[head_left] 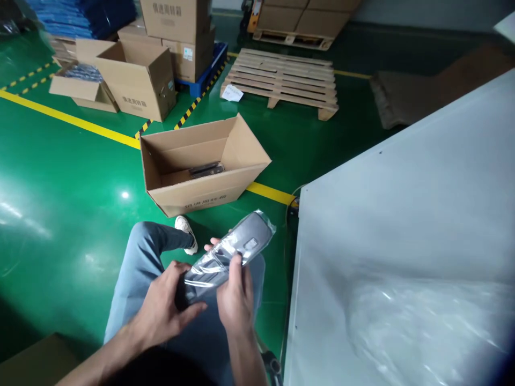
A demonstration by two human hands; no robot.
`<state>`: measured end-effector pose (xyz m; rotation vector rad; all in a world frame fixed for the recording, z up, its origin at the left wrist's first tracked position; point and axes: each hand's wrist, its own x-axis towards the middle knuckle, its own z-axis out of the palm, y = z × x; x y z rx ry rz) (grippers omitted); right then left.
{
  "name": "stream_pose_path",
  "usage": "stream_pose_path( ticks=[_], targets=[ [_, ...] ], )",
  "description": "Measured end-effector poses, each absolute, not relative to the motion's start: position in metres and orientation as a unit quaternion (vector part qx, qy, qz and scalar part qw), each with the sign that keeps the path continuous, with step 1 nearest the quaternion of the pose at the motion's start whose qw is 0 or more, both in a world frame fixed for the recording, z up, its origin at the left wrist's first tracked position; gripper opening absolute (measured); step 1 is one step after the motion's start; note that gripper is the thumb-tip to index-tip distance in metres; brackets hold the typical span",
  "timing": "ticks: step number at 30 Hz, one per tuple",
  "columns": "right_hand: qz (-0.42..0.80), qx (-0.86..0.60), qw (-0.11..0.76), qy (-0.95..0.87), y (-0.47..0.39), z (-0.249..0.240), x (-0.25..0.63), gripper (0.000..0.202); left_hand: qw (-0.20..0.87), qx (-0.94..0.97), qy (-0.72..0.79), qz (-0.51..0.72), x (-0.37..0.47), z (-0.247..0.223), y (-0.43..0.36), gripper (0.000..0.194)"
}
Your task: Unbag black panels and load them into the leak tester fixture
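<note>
A long dark part [225,254] in a clear plastic bag is held above my lap, tilted up towards the right. My left hand [167,308] grips its lower left end between thumb and fingers. My right hand [235,295] holds it nearer the upper right end, thumb on top and fingertips showing beyond the far edge. Just past my knees an open cardboard box [197,185] stands on the floor, with a few dark wrapped pieces [206,170] at its bottom.
On the right is a large pale table [402,193] with clear plastic bags [426,327] on it. Beyond the open box are a wooden pallet [284,78], another open carton [134,80], stacked boxes [177,24] and blue bundles [82,16]. A white shoe [187,233] rests near the box.
</note>
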<state>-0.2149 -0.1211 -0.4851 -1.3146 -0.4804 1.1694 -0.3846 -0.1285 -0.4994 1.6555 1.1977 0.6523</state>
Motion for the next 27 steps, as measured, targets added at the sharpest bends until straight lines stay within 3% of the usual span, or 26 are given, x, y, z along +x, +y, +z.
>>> stream_pose_path(
  ticks=[2,6,13,21,27],
  targets=[
    [0.557,-0.535,0.622,-0.131,-0.123,-0.485,-0.219,0.066,0.453,0.705,0.481,0.257,-0.385,-0.496,-0.135,0.054],
    [0.571,-0.503,0.645,-0.070,-0.123,-0.481,-0.221,0.069,0.519,0.667,0.474,0.248,-0.387,-0.487,-0.146,0.058],
    [0.559,-0.526,0.640,-0.038,-0.123,-0.475,-0.223,0.073,0.627,0.558,0.486,0.245,-0.396,-0.470,-0.139,0.036],
    [0.556,-0.495,0.666,-0.046,-0.124,-0.471,-0.225,0.051,0.570,0.589,0.473,0.323,-0.392,-0.460,-0.148,0.019],
    [0.546,-0.489,0.677,-0.065,-0.123,-0.471,-0.231,0.070,0.586,0.571,0.485,0.308,-0.388,-0.454,-0.144,0.021]
  ],
)
